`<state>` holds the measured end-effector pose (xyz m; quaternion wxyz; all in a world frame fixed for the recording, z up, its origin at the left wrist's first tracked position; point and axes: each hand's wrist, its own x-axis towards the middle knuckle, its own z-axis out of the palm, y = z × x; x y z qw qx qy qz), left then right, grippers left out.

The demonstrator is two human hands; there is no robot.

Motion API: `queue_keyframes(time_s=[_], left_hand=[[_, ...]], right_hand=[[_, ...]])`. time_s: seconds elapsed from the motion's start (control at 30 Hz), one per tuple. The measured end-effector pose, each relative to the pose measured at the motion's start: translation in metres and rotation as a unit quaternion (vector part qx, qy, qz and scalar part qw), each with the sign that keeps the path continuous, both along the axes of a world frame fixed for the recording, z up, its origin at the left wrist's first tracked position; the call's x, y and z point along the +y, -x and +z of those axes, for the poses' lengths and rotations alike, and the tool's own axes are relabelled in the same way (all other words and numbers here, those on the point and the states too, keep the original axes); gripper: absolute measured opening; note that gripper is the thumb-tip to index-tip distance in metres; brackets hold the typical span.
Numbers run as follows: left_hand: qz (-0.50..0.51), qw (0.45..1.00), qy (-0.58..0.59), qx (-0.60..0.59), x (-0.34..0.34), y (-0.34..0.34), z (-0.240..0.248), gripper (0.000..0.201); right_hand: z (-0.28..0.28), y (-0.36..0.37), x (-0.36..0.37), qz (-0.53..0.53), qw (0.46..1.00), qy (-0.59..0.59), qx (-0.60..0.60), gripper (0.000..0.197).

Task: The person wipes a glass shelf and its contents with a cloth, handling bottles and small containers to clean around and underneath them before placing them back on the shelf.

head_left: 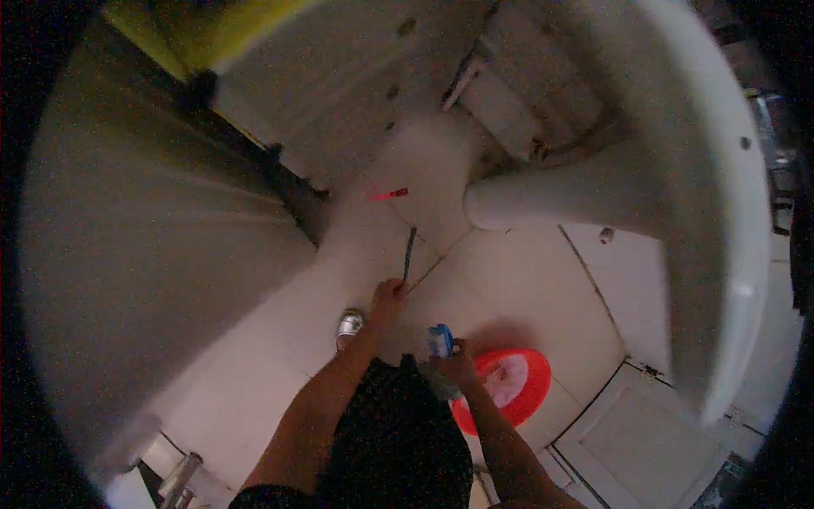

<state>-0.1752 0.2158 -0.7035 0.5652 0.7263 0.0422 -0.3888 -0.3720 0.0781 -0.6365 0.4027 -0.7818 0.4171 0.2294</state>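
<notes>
My left hand (pixel 390 295) is closed around the near end of a thin dark stick (pixel 410 253), which points away from me over the tiles. Its far tip is too blurred to tell whether it touches the floor. My right hand (pixel 456 365) grips a small blue-and-white container (pixel 439 340), whose exact kind I cannot make out. Just right of that hand, a round red basin (pixel 541 386) stands on the floor with something whitish in it. Part of its left side is hidden by my right hand and forearm.
A small red object (pixel 390 195) lies on the floor ahead. The white sink pedestal (pixel 560 197) rises at right beneath a large white basin rim (pixel 742 314). A pale curtain or panel (pixel 153 280) fills the left. A silvery shoe (pixel 349 324) shows beside my left arm.
</notes>
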Motion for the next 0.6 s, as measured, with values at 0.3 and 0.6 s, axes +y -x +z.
queue_keyframes(time_s=[0.3,0.6], left_hand=[[0.126,0.976,0.018,-0.175,0.108,0.065,0.38,0.016],[-0.017,0.861,0.031,-0.508,0.044,0.015,0.643,0.019]], right_hand=[[0.247,0.017,-0.003,0.018,0.995,0.002,-0.098,0.072],[0.514,0.04,-0.034,-0.089,0.984,-0.083,-0.128,0.076]])
